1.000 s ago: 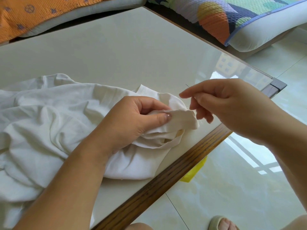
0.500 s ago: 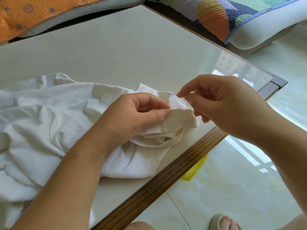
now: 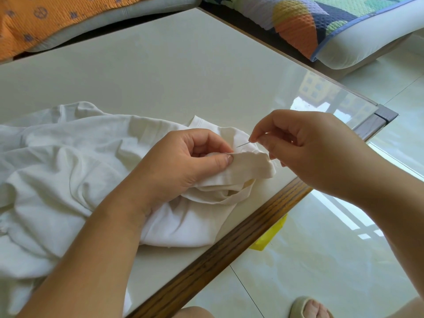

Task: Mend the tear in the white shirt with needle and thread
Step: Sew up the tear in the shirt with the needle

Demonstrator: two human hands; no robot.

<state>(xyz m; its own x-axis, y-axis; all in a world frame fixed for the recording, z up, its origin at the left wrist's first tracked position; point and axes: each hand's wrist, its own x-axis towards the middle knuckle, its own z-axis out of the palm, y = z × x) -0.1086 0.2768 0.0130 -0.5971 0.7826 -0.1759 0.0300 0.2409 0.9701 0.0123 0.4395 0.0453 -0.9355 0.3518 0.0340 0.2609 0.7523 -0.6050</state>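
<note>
Toes in a pale sandal point(image 3: 307, 308) show at the bottom of the view, on the glossy tiled floor point(image 3: 321, 267). Just beyond, we see a yellow thing point(image 3: 270, 237) tucked under the wooden edge point(image 3: 229, 249) of the table point(image 3: 160, 76). Whether it is a bag or a box, and what it holds, we cannot tell.

On the table lies the white shirt point(image 3: 57, 161), crumpled and spread to the left, with one part bunched near the wooden edge. The left hand point(image 3: 183, 166) grips a raised fold of that shirt, thumb pressed on the cloth and fingers curled behind it. The right hand point(image 3: 321, 152) pinches the needle point(image 3: 243, 144) between thumb and forefinger. The needle slants down to the left, its tip just beside the left thumb at the top of the fold. Whether the tip has entered the cloth we cannot tell.

Farther off, past the table, we see an orange cushion point(image 3: 57, 19) on the left and a multi-coloured cushion point(image 3: 321, 24) on the right.

Against a second ago, we find the right hand lower and closer to the left hand. The needle then stood clear above the shirt, and now it reaches the fold. The left hand's grip is unchanged.
</note>
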